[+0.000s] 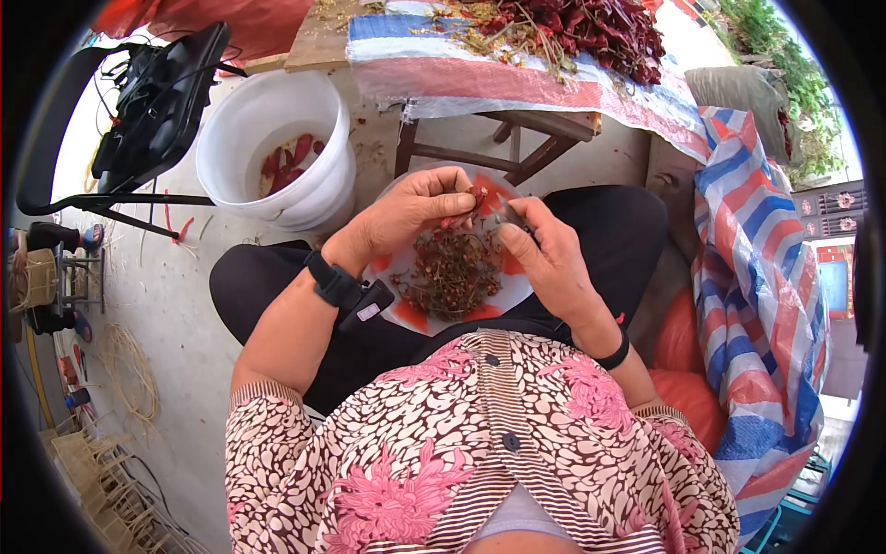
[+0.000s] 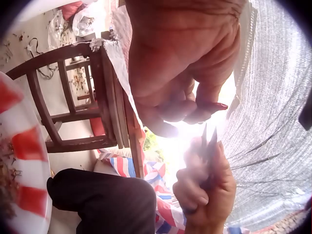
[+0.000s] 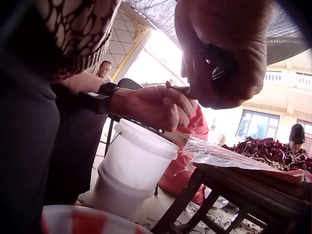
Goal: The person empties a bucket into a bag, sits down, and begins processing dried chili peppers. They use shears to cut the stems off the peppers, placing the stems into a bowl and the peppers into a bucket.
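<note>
In the head view my left hand (image 1: pixel 415 208) pinches a dried red chili pepper (image 1: pixel 478 195) between thumb and fingers. My right hand (image 1: pixel 551 258) grips a small pair of scissors (image 1: pixel 503 218), whose blades point toward the pepper. Two narrow pointed blades (image 2: pixel 209 136) stand apart in the left wrist view. The palm and fingers hide most of the handles; a dark part (image 3: pixel 218 70) shows inside the right fist. Below both hands, a red-and-white basin (image 1: pixel 411 317) between the legs holds a heap of stems and scraps (image 1: pixel 450 277).
A white bucket (image 1: pixel 268 217) with several red peppers (image 1: pixel 288 166) inside stands at the left. Ahead, a striped sheet (image 1: pixel 461 78) covers a wooden table carrying a pile of dried chilies (image 1: pixel 591 37). A black chair (image 1: pixel 157 111) stands left; more striped sheeting (image 1: pixel 757 277) hangs right.
</note>
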Demonstrator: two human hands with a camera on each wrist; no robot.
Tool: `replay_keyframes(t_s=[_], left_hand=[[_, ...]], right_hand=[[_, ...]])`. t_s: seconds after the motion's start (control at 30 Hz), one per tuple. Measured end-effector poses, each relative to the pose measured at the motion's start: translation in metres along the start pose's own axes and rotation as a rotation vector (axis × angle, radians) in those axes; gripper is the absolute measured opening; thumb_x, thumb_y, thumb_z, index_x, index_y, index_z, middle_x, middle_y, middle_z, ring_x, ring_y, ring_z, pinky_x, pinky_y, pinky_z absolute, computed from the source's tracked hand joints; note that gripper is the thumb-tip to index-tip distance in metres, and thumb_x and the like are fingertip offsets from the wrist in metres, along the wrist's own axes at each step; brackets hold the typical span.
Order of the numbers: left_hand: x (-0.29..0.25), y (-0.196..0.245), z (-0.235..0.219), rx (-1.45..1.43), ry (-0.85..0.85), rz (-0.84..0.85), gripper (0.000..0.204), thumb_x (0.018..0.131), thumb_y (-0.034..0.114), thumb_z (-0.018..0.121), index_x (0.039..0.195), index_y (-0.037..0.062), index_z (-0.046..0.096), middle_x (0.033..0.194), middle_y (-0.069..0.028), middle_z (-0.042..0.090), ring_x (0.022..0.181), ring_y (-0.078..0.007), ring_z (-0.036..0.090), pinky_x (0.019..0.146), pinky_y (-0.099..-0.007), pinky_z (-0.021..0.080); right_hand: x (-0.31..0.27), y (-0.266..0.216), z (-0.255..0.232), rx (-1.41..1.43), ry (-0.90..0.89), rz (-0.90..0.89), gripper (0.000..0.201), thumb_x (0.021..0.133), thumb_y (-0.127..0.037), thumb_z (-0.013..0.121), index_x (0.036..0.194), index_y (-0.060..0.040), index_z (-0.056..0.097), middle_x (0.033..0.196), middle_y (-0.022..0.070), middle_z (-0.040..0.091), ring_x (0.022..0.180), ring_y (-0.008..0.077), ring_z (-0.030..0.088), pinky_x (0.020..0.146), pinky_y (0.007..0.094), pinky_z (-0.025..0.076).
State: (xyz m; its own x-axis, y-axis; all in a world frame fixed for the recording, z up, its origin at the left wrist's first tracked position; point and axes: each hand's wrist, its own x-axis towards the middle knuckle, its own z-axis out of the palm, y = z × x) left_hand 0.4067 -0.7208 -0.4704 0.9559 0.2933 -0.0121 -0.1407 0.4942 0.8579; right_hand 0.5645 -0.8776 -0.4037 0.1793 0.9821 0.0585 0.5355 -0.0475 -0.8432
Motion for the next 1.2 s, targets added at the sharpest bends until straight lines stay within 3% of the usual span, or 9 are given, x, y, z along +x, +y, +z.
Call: replay_keyframes(t_s=[0.2, 0.3, 0.4, 0.6, 0.7, 0.9, 1.0, 1.1, 1.2], left_hand=[[-0.003, 0.005, 0.009, 0.067, -0.016, -0.033, 0.013, 0.094, 0.019, 0.062, 0.098, 0.0075, 0.059, 0.084, 0.0025, 0.062, 0.074, -0.0036, 0.053, 0.069, -0.019, 0.041], [-0.001, -0.001, 0.007, 0.059, -0.054, -0.001, 0.014, 0.094, 0.02, 0.062, 0.099, 0.008, 0.059, 0.084, 0.0035, 0.062, 0.073, -0.0022, 0.051, 0.065, -0.0177, 0.04], [-0.003, 0.0, 0.004, 0.142, -0.059, -0.001, 0.013, 0.093, 0.019, 0.063, 0.099, 0.0077, 0.06, 0.084, 0.0036, 0.062, 0.073, -0.0024, 0.051, 0.064, -0.0178, 0.04], [-0.003, 0.001, 0.008, 0.134, -0.06, 0.02, 0.011, 0.092, 0.016, 0.064, 0.098, 0.0068, 0.062, 0.084, 0.0042, 0.062, 0.072, -0.0029, 0.05, 0.063, -0.0182, 0.04], [-0.001, -0.001, 0.005, 0.114, -0.091, -0.005, 0.012, 0.092, 0.016, 0.065, 0.099, 0.0069, 0.062, 0.085, 0.0039, 0.062, 0.072, -0.003, 0.05, 0.063, -0.018, 0.04], [-0.004, 0.002, 0.006, 0.009, -0.229, -0.033, 0.015, 0.091, 0.019, 0.066, 0.097, 0.0065, 0.061, 0.085, 0.0017, 0.062, 0.073, -0.0053, 0.051, 0.063, -0.0196, 0.04], [-0.004, 0.006, 0.008, -0.037, -0.233, -0.067, 0.016, 0.09, 0.02, 0.067, 0.095, 0.0062, 0.06, 0.083, 0.0015, 0.06, 0.072, -0.0061, 0.051, 0.062, -0.02, 0.04], [-0.005, 0.006, 0.007, -0.055, -0.247, -0.061, 0.016, 0.091, 0.02, 0.066, 0.094, 0.0058, 0.059, 0.081, 0.0021, 0.058, 0.071, -0.0052, 0.05, 0.062, -0.0196, 0.039], [-0.009, 0.017, 0.002, 0.052, -0.292, -0.13, 0.016, 0.09, 0.019, 0.067, 0.093, 0.0051, 0.06, 0.08, 0.0029, 0.057, 0.072, -0.0046, 0.05, 0.064, -0.0196, 0.04]], right_hand=[[0.005, 0.008, 0.005, -0.162, 0.019, -0.116, 0.029, 0.095, -0.029, 0.056, 0.107, -0.0027, 0.055, 0.086, 0.0195, 0.062, 0.082, 0.0381, 0.061, 0.069, 0.0395, 0.047], [0.007, 0.009, 0.006, -0.085, -0.03, -0.099, 0.029, 0.095, -0.029, 0.056, 0.107, -0.0025, 0.055, 0.086, 0.02, 0.062, 0.083, 0.0399, 0.061, 0.07, 0.04, 0.047], [0.007, 0.011, 0.006, -0.159, -0.067, -0.07, 0.029, 0.096, -0.028, 0.055, 0.108, -0.0018, 0.054, 0.086, 0.0198, 0.062, 0.082, 0.0382, 0.061, 0.071, 0.039, 0.047], [0.004, 0.005, 0.003, 0.047, -0.149, -0.014, 0.029, 0.098, -0.028, 0.052, 0.108, -0.0009, 0.054, 0.085, 0.0189, 0.06, 0.08, 0.0337, 0.059, 0.073, 0.0367, 0.046], [0.003, 0.011, 0.006, 0.036, -0.121, -0.072, 0.03, 0.099, -0.029, 0.05, 0.107, -0.0008, 0.055, 0.08, 0.0135, 0.059, 0.072, 0.0248, 0.058, 0.065, 0.0302, 0.044], [-0.004, 0.007, -0.005, 0.962, -0.468, 0.402, 0.032, 0.103, -0.034, 0.043, 0.101, -0.004, 0.054, 0.066, -0.0048, 0.037, 0.047, 0.0025, 0.031, 0.042, 0.0175, 0.024], [-0.004, 0.006, -0.002, 1.134, -0.458, 0.492, 0.032, 0.102, -0.035, 0.042, 0.1, -0.0055, 0.052, 0.065, -0.0049, 0.033, 0.042, 0.0024, 0.026, 0.036, 0.0181, 0.022], [-0.001, 0.015, -0.002, 1.379, -0.585, 0.528, 0.031, 0.102, -0.035, 0.042, 0.1, -0.0059, 0.051, 0.065, -0.0049, 0.035, 0.041, 0.0011, 0.027, 0.035, 0.0174, 0.022], [-0.006, 0.02, 0.003, 1.471, -0.543, 0.514, 0.029, 0.102, -0.034, 0.042, 0.1, -0.0061, 0.05, 0.065, -0.0046, 0.036, 0.04, 0.0005, 0.027, 0.033, 0.0167, 0.021]])
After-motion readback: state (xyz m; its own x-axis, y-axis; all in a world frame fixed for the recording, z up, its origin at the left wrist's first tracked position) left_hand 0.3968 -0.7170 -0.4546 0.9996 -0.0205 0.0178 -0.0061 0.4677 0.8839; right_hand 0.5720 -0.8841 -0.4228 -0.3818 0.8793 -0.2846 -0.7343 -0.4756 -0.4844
